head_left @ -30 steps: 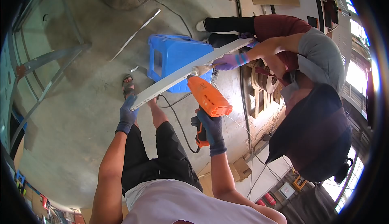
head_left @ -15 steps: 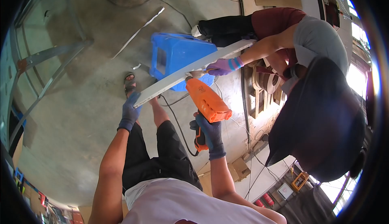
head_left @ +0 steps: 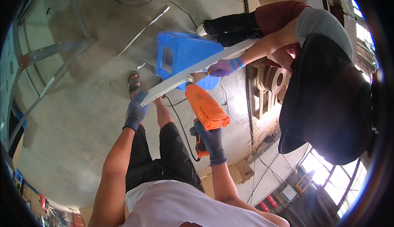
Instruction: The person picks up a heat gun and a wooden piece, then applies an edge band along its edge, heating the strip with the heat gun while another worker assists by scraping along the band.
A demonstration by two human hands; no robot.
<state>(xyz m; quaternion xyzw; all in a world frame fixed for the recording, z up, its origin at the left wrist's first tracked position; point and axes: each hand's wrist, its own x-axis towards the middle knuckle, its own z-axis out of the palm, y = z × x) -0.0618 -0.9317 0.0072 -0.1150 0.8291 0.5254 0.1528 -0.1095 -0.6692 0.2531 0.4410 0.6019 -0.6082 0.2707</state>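
Observation:
My left hand (head_left: 137,108), in a dark blue work glove, is closed around the near end of a long white board (head_left: 174,80). The board slants up to the right, across a blue plastic stool (head_left: 186,52). An orange heat gun (head_left: 206,108) is gripped by its handle in my gloved right hand (head_left: 212,140). Its nozzle points at the board's near edge, close to the blade of a scraper (head_left: 199,76). A co-worker's purple-gloved hand (head_left: 225,67) holds that scraper against the board; whether the nozzle touches anything, I cannot tell.
The co-worker, in a dark hat (head_left: 324,104), bends over from the right. A black cord (head_left: 180,122) runs down past my knee. On the left stands a metal frame (head_left: 57,51). A white strip (head_left: 143,30) lies on the floor; rolls (head_left: 276,79) sit on the right.
The heat gun has shifted slightly left and down in the view, and more of the scraper blade shows. The co-worker's head has moved right. My left hand keeps its grip on the board.

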